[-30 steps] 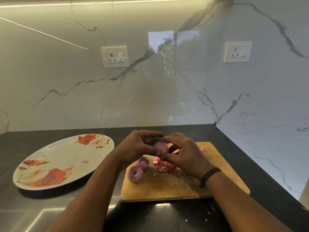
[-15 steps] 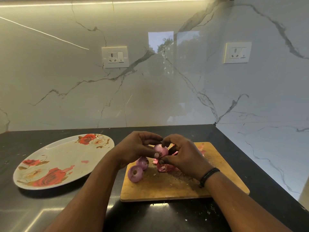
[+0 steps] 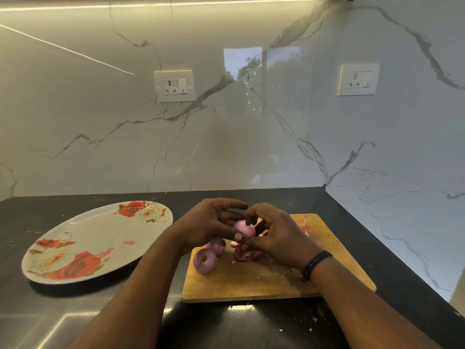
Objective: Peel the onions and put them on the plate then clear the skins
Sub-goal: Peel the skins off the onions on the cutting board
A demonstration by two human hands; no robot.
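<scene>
A pink-purple onion [image 3: 243, 228] is held above the wooden cutting board [image 3: 254, 280] between both hands. My left hand [image 3: 210, 222] grips it from the left with thumb and fingers. My right hand [image 3: 275, 235] pinches at its right side and underside. Two more onions lie on the board's left part, one nearer [image 3: 205, 261] and one behind it [image 3: 217, 246]. A heap of reddish skins [image 3: 245, 255] lies on the board under my right hand. The white plate with red roses [image 3: 83, 245] sits to the left, holding only a small skin scrap [image 3: 129, 242].
The board lies on a dark counter [image 3: 239, 323] with skin crumbs near its front. A marble wall stands behind with two sockets [image 3: 174, 86], and another marble wall closes off the right side.
The held onion has turned slightly in my fingers and shows more of its smooth surface. My right fingers have shifted around it. The plate, the board and the other onions have not moved.
</scene>
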